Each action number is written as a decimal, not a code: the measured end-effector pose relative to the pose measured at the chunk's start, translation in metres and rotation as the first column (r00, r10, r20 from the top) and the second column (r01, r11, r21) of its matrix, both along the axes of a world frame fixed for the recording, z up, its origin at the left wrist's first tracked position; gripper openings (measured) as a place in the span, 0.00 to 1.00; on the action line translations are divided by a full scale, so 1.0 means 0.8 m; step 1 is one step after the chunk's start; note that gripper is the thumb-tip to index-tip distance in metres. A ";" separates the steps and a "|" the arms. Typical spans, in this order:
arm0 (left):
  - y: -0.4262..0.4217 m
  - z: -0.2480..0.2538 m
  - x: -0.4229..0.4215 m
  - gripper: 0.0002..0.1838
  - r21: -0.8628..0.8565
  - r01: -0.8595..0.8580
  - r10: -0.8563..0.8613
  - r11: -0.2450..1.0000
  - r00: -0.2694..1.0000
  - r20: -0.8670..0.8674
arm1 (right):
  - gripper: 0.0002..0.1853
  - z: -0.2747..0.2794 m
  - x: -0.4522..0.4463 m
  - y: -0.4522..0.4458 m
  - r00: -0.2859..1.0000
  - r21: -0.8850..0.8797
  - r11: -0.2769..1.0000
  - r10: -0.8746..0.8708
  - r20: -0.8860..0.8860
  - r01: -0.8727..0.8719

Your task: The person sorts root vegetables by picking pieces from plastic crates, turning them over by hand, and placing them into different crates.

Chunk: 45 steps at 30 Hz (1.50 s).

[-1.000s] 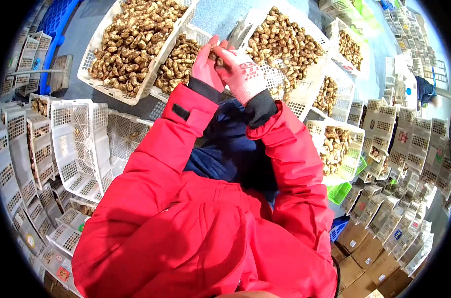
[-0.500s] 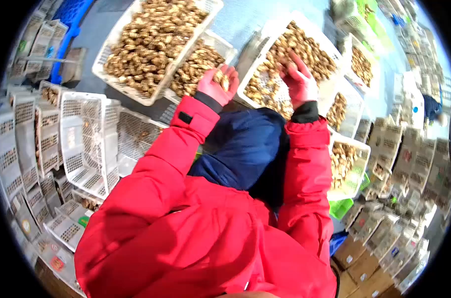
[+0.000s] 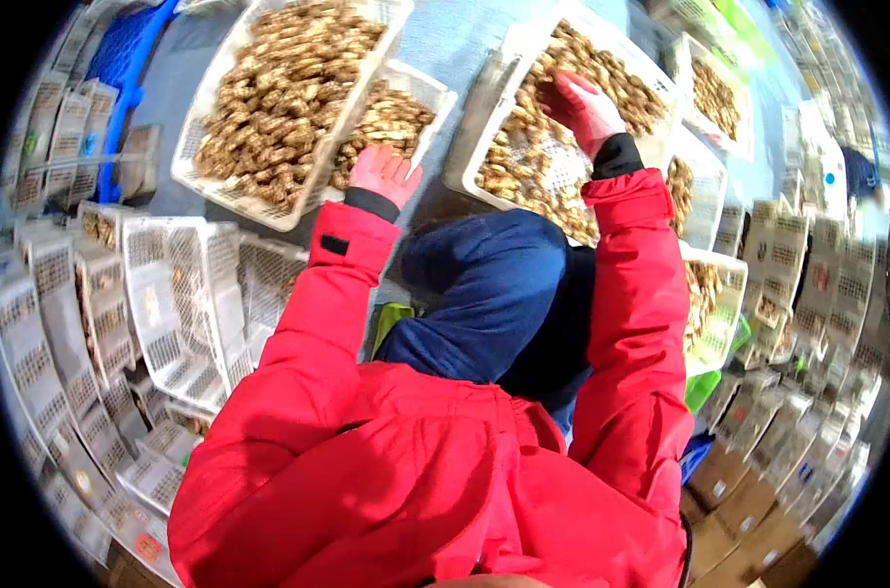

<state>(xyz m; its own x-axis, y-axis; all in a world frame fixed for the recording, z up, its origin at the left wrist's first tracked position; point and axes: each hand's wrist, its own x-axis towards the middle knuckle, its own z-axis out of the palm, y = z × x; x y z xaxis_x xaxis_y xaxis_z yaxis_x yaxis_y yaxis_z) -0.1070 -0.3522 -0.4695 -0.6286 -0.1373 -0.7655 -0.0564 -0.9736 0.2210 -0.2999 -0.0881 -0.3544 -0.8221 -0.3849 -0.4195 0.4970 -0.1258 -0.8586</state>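
Observation:
My left hand (image 3: 386,174) hangs palm down at the near edge of a small white crate (image 3: 443,106) of brown-and-cream shellfish (image 3: 391,120). Its fingers are stretched and slightly apart, and no shell shows in them. My right hand (image 3: 589,113) reaches over a larger white crate (image 3: 472,162), close to the brown-and-cream shellfish (image 3: 523,162) lying in it. Its fingers are apart and bent a little downward; the fingertips blur against the shells. Bare white crate bottom shows beside that hand.
A big full crate (image 3: 183,147) of shellfish stands at the left. Stacked white mesh crates (image 3: 161,294) line the left side. Smaller crates (image 3: 719,304) of shells stand at the right, with cardboard boxes (image 3: 739,510) lower down. A blue plastic crate (image 3: 121,59) is at upper left.
My left hand has moved left and turned palm down; the shell seen in it before no longer shows. My right hand has shifted a little upward over the larger crate. The view has swung slightly.

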 end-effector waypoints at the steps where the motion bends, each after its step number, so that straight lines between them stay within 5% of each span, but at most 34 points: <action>1: 0.017 0.023 -0.009 0.33 0.026 0.082 -0.078 0.996 0.990 -0.120 | 0.22 -0.019 -0.006 0.045 0.998 0.112 0.993 -0.050 0.031 0.046; 4: 0.079 0.086 -0.054 0.23 0.129 0.302 -0.244 0.945 0.909 -0.336 | 0.18 -0.092 -0.008 0.158 0.981 0.292 0.951 -0.145 0.129 0.102; 6: 0.118 0.049 -0.086 0.21 0.299 0.515 -0.291 0.803 0.777 -0.558 | 0.18 -0.132 -0.006 0.191 0.961 0.356 0.934 -0.085 0.262 -0.014; 8: 0.167 0.047 -0.122 0.22 0.196 0.524 -0.482 0.829 0.847 -0.225 | 0.15 -0.148 0.000 0.181 0.948 0.380 0.924 -0.085 0.306 -0.039; 9: 0.191 0.012 -0.141 0.31 0.046 0.568 -0.556 0.822 0.817 -0.154 | 0.14 -0.156 -0.003 0.170 0.950 0.394 0.918 -0.091 0.300 -0.037; 12: 0.214 -0.041 -0.194 0.28 -0.331 0.597 -0.579 0.731 0.799 0.162 | 0.16 -0.194 -0.024 0.147 0.978 0.431 0.902 -0.079 0.192 -0.011; 13: 0.211 -0.100 -0.208 0.28 -0.429 0.627 -0.620 0.650 0.764 0.177 | 0.20 -0.211 -0.038 0.148 0.993 0.477 0.878 -0.013 0.114 -0.043; 14: 0.211 -0.146 -0.213 0.29 -0.516 0.651 -0.661 0.557 0.723 0.199 | 0.26 -0.260 -0.058 0.156 0.996 0.729 0.684 0.077 -0.042 -0.022; 17: 0.245 -0.105 -0.230 0.40 -0.497 0.624 -0.575 0.603 0.772 0.272 | 0.35 -0.259 -0.073 0.142 0.972 0.860 0.495 0.114 -0.206 0.124; 20: 0.249 -0.111 -0.236 0.44 -0.527 0.463 -0.474 0.712 0.872 0.125 | 0.34 -0.231 -0.083 0.122 0.957 0.923 0.369 0.213 -0.195 0.106; 24: 0.236 -0.087 -0.232 0.40 -0.348 0.503 -0.512 0.791 0.856 0.073 | 0.26 -0.258 -0.086 0.110 0.993 0.627 0.773 -0.034 -0.115 0.099; 26: 0.245 -0.073 -0.234 0.34 -0.216 0.433 -0.421 0.875 0.901 0.098 | 0.29 -0.255 -0.088 0.110 0.995 0.539 0.837 -0.072 -0.064 0.095; 29: 0.243 -0.077 -0.231 0.37 -0.339 0.550 -0.573 0.763 0.818 0.036 | 0.32 -0.240 -0.080 0.116 0.994 0.439 0.896 -0.095 0.044 0.067; 31: 0.232 -0.088 -0.227 0.47 -0.367 0.533 -0.624 0.762 0.757 -0.196 | 0.33 -0.203 -0.067 0.105 0.978 0.335 0.942 -0.094 0.186 0.027; 33: 0.234 -0.088 -0.225 0.52 -0.628 0.532 -0.715 0.568 0.697 -0.055 | 0.29 -0.209 -0.065 0.101 0.990 0.303 0.950 0.034 0.133 -0.074; 34: 0.230 -0.101 -0.220 0.52 -0.869 0.418 -0.793 0.263 0.607 0.052 | 0.28 -0.199 -0.062 0.098 0.983 0.264 0.956 0.088 0.161 -0.129; 35: 0.226 -0.112 -0.216 0.52 -0.970 0.228 -0.778 -0.078 0.595 0.202 | 0.26 -0.191 -0.050 0.093 0.995 0.367 0.926 0.097 0.000 -0.090; 37: 0.234 -0.061 -0.222 0.41 -0.651 0.549 -0.682 0.524 0.729 0.065 | 0.22 -0.196 -0.045 0.096 0.992 0.231 0.968 0.111 -0.061 -0.094; 38: 0.239 -0.046 -0.230 0.37 0.044 0.494 -0.495 0.869 0.869 0.027 | 0.21 -0.173 -0.032 0.097 0.991 0.195 0.973 0.131 -0.003 -0.128; 40: 0.240 -0.077 -0.220 0.31 -0.361 0.477 -0.572 0.801 0.788 -0.228 | 0.20 -0.128 -0.006 0.098 0.976 0.235 0.958 0.190 -0.104 -0.161; 42: 0.235 -0.038 -0.211 0.22 -0.194 0.529 -0.556 0.826 0.709 -0.433 | 0.21 -0.071 0.018 0.096 0.973 0.205 0.965 0.192 -0.128 -0.164; 44: 0.234 0.014 -0.197 0.21 0.188 0.537 -0.426 0.822 0.799 -0.424 | 0.23 -0.027 0.040 0.092 0.961 0.205 0.966 0.198 -0.195 -0.158; 45: 0.234 0.027 -0.194 0.23 0.191 0.545 -0.437 0.816 0.799 -0.414 | 0.23 -0.014 0.054 0.093 0.977 0.090 0.992 0.101 -0.187 -0.085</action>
